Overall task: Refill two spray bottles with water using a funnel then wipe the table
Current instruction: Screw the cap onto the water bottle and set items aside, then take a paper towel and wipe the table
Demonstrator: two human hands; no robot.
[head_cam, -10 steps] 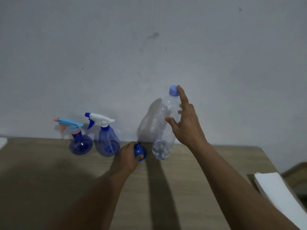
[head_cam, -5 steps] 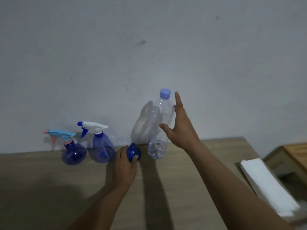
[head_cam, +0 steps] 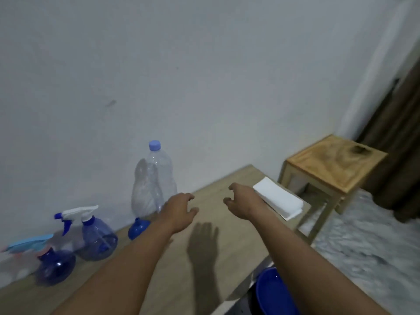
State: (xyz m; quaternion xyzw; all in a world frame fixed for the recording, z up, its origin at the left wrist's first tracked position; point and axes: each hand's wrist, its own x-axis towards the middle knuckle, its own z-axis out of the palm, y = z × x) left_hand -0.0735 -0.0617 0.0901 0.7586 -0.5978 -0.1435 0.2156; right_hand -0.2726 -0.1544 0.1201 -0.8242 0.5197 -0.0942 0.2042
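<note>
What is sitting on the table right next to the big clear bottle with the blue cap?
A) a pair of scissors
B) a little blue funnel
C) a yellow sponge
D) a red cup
B: a small blue funnel sits on the table just in front and to the left of the tall clear bottle, with neither hand touching it.

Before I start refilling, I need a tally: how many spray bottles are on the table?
2: one with a white trigger left of the funnel, one with a light-blue trigger at far left.
</note>
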